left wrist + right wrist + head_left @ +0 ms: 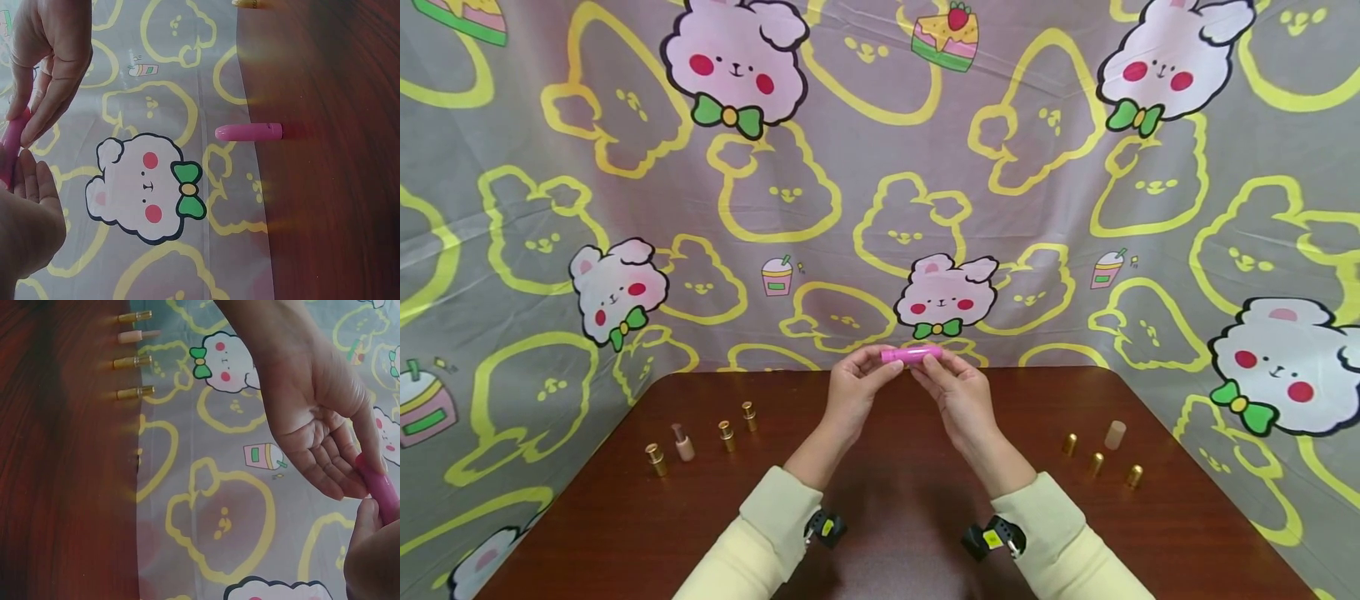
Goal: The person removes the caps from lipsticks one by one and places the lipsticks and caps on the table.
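A slim glossy pink tube [912,356] is held level above the far part of the table, raised in front of the cloth. My left hand [853,387] pinches its left end between thumb and fingers. At the other end, my right hand [958,392] grips it the same way. A joint line runs round the tube near its left end. In the left wrist view a second pink tube [250,132], rounded on top, stands upright on the table apart from both hands. The head view does not show that one.
At the table's left stand several gold tubes [656,460] and a pinkish bottle with a thin wand top [682,443]. Several gold caps [1134,476] and a frosted cap [1115,435] stand at the right. A cartoon cloth [880,167] hangs behind the dark table [910,533].
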`<state>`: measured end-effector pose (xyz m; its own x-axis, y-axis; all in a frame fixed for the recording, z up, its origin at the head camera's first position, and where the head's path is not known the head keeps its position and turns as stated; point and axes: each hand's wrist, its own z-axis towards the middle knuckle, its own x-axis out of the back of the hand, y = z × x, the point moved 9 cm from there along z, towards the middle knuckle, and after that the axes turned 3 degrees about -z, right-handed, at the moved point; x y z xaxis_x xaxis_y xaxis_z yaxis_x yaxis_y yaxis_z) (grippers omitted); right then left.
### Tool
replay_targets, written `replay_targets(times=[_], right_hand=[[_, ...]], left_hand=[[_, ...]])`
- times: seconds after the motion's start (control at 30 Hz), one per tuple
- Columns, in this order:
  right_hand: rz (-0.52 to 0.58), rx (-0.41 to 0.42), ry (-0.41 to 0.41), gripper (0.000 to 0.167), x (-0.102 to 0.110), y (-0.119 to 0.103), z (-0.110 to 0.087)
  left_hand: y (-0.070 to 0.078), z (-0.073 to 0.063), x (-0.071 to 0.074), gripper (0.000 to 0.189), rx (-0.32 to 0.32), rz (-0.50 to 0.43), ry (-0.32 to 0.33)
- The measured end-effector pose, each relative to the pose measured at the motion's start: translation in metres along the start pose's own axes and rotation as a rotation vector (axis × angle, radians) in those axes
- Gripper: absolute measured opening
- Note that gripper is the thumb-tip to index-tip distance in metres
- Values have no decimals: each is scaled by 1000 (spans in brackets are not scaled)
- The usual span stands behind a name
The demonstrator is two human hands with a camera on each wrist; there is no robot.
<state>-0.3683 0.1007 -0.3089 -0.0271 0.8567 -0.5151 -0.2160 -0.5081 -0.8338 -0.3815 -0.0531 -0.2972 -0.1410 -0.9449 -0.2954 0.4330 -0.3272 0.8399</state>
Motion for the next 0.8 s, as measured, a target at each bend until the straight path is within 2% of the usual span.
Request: replay_targets(times=[0.23, 0.63, 0.7, 0.8], right_hand=[[-57, 1, 14, 27, 1, 2, 0], [-86, -16, 7, 37, 1, 3, -1], [-73, -1, 23, 36, 5, -2, 1], [-31, 37, 65, 30, 19, -13, 7]], left_hand=[[-1, -1, 3, 23, 13, 21, -8], [0, -3, 6, 24, 20, 42, -24], [1, -2, 11, 23, 18, 14, -14], [1, -1, 26, 19, 23, -55, 33]])
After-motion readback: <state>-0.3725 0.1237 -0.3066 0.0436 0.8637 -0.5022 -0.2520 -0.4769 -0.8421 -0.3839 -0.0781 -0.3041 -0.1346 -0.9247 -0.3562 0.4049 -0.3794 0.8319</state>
